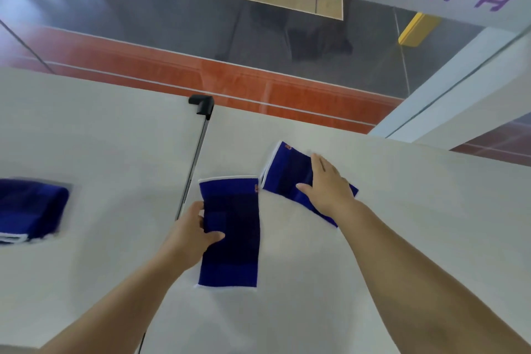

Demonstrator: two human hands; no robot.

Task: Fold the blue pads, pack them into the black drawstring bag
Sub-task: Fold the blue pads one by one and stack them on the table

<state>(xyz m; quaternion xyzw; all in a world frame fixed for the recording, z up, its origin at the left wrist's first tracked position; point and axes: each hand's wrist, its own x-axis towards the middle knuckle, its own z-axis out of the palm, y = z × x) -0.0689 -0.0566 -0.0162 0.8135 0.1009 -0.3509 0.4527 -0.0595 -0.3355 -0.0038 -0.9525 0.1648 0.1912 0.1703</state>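
A blue pad with white edging [234,241] lies flat and lengthwise on the white table [373,238]. My left hand [195,233] grips its left edge, thumb on top. A second blue pad [287,174] lies at an angle just to the right and farther back. My right hand [327,185] rests flat on it with fingers spread, covering its near right part. More blue pads [31,208] are stacked at the far left, blurred. No black drawstring bag is in view.
A seam with a black clamp [202,105] splits the table into two panels. Beyond the far edge runs an orange and grey gym floor. A white counter [459,100] rises at the right.
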